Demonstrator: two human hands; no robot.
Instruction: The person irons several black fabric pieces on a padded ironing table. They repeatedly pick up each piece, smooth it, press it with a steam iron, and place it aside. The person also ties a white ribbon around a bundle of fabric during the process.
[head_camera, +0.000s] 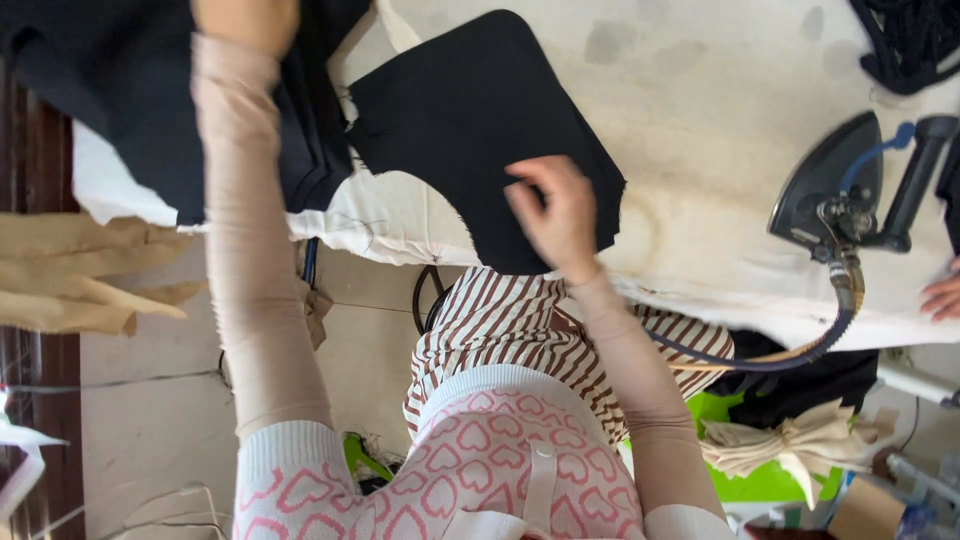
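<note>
The person's right hand (558, 215) lay on a flat piece of black cut fabric (470, 130), its fingers spread loosely apart and pressing down on the cloth's near edge rather than gripping it. That dark panel rested on the stained cream padded ironing table (700, 90), spreading away from the hand toward the far side and to its left.

The left hand (245, 20) was raised at the top edge of the view, mostly cut off, so I could not tell whether it was closed or open; it sat against a heap of dark navy garments (120, 90) piled over the table's corner. Both forearms wore long beige sleeve covers.

Well off to the right of the right hand stood a black steam iron (830, 185), tipped up on its side, with a dark hose (800, 355) curling down from it over the table's edge. Farther right, another person's fingers (942, 295) touched the table at the frame's border. Below the right hand, under the table edge, hung brown-and-white striped cloth (520, 320).
</note>
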